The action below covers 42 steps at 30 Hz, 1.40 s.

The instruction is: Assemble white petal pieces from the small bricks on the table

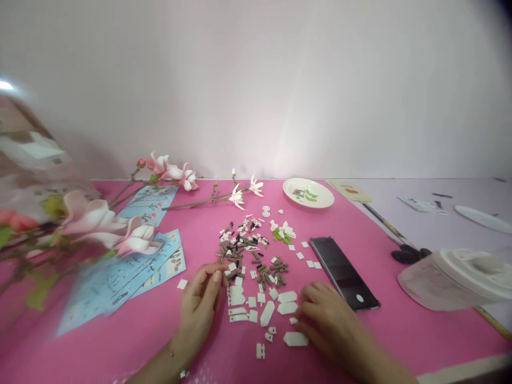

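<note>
My left hand (203, 294) rests at the left edge of the loose building pieces, thumb and index finger pinched together; what is between them, if anything, is too small to make out. Brown and black pieces (236, 245) lie heaped just beyond it. My right hand (326, 317) is on the pink table with its fingers curled, and a small white building piece (294, 321) shows at its fingertips. Between the hands are flat white pieces, among them a long pointed plate (267, 313) and another pointed plate (295, 339). White and green pieces (283, 231) form a small pile farther back.
A black phone (344, 272) lies beyond my right hand. Behind stands a white plate (308, 205) holding green pieces. Blue instruction sheets (120, 282) and built magnolia branches (136, 237) occupy the left. A whitish container (436, 282) and black-handled scissors (406, 256) are at the right.
</note>
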Each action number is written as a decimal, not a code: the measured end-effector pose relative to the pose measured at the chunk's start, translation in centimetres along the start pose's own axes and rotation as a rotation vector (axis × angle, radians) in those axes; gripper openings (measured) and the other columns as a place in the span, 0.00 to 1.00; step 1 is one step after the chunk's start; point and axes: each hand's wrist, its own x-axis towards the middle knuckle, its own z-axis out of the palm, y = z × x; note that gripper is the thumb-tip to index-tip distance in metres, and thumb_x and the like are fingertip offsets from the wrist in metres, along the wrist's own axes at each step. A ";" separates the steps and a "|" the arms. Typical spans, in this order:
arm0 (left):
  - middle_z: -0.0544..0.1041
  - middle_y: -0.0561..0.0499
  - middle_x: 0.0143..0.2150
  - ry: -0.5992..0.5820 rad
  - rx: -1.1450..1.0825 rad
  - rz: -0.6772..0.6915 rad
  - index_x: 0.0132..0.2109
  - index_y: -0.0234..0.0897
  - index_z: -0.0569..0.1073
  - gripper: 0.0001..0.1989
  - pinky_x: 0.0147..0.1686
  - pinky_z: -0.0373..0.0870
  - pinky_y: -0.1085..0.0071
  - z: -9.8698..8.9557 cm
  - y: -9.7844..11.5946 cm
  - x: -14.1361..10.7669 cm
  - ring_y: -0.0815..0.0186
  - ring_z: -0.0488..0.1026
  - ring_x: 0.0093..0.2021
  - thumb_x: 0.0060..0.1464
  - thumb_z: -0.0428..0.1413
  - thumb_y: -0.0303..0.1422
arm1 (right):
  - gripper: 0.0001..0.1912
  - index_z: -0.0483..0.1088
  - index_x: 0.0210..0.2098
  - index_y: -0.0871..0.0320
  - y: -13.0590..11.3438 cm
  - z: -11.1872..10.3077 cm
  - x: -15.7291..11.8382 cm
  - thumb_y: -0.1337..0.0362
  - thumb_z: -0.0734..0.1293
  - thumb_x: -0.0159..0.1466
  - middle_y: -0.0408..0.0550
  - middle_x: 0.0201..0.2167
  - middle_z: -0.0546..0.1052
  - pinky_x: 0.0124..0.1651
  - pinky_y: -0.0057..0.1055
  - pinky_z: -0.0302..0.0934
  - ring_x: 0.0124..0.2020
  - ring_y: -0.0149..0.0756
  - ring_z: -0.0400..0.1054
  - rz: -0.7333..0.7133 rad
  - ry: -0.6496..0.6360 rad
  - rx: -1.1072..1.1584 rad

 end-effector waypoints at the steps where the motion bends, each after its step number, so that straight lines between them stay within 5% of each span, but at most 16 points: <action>1: 0.68 0.55 0.30 0.000 0.008 0.002 0.43 0.37 0.69 0.13 0.19 0.57 0.78 0.0 0.0 0.0 0.76 0.57 0.19 0.62 0.48 0.42 | 0.08 0.69 0.25 0.58 0.0 0.0 0.0 0.71 0.65 0.60 0.46 0.28 0.69 0.36 0.33 0.49 0.34 0.36 0.59 0.005 -0.012 -0.003; 11: 0.69 0.55 0.29 0.010 0.013 0.015 0.42 0.36 0.70 0.13 0.19 0.56 0.78 0.1 -0.6 0.4 0.76 0.57 0.19 0.62 0.48 0.41 | 0.08 0.72 0.29 0.57 2.8 -1.6 0.8 0.65 0.63 0.63 0.48 0.30 0.70 0.43 0.37 0.52 0.35 0.38 0.62 0.051 0.058 -0.121; 16: 0.69 0.54 0.29 0.013 -0.001 0.013 0.43 0.37 0.70 0.13 0.19 0.56 0.78 0.1 -0.5 0.3 0.75 0.57 0.19 0.62 0.48 0.41 | 0.12 0.74 0.29 0.56 2.3 -2.1 2.5 0.68 0.60 0.65 0.48 0.27 0.70 0.37 0.34 0.52 0.31 0.36 0.61 0.019 0.091 -0.185; 26: 0.68 0.53 0.29 0.009 0.005 0.019 0.42 0.36 0.71 0.14 0.19 0.56 0.78 0.1 -0.2 0.3 0.75 0.57 0.19 0.63 0.47 0.41 | 0.11 0.73 0.30 0.57 -0.2 -0.7 7.1 0.71 0.61 0.63 0.48 0.29 0.71 0.38 0.33 0.54 0.33 0.35 0.63 -0.091 -0.039 -0.159; 31: 0.69 0.54 0.30 0.029 -0.088 -0.020 0.41 0.36 0.70 0.14 0.17 0.55 0.79 0.1 0.3 0.3 0.77 0.56 0.18 0.63 0.48 0.41 | 0.10 0.73 0.29 0.59 0.7 0.3 9.4 0.72 0.61 0.63 0.49 0.29 0.71 0.39 0.35 0.54 0.34 0.37 0.62 -0.031 0.087 -0.180; 38: 0.65 0.57 0.26 0.155 -0.169 -0.013 0.40 0.36 0.68 0.14 0.15 0.52 0.80 0.2 1.0 0.9 0.78 0.55 0.16 0.61 0.49 0.42 | 0.10 0.73 0.32 0.56 0.3 1.0 9.3 0.74 0.62 0.61 0.47 0.35 0.71 0.44 0.36 0.55 0.39 0.37 0.62 -0.271 0.052 0.102; 42: 0.65 0.55 0.26 0.228 -0.095 0.036 0.37 0.35 0.70 0.15 0.17 0.53 0.78 0.1 1.1 1.1 0.75 0.55 0.19 0.60 0.50 0.43 | 0.10 0.74 0.32 0.56 1.0 1.5 9.2 0.71 0.62 0.63 0.49 0.39 0.71 0.47 0.40 0.55 0.43 0.39 0.62 -0.251 0.097 0.087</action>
